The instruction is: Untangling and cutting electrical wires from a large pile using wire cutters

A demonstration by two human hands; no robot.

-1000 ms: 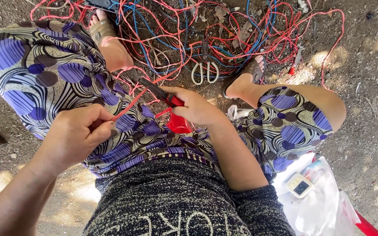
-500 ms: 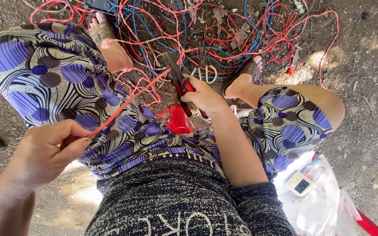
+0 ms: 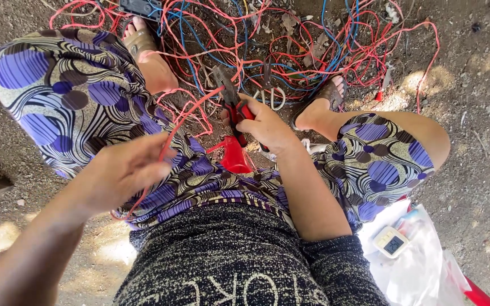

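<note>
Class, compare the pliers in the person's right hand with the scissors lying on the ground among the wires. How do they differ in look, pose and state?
The pliers have red grips; the scissors have pale loop handles. The pliers are gripped by the right hand and raised, jaws on a red wire; the scissors lie untouched on the dirt among the tangled wires. The left hand holds that red wire, not the scissors. Both are two-handled hand tools.

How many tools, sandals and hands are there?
Pliers in the right hand: 1
Scissors on the ground: 1
Sandals: 2
Hands, left hand holding the red wire, right hand: 2
Total: 6
</note>
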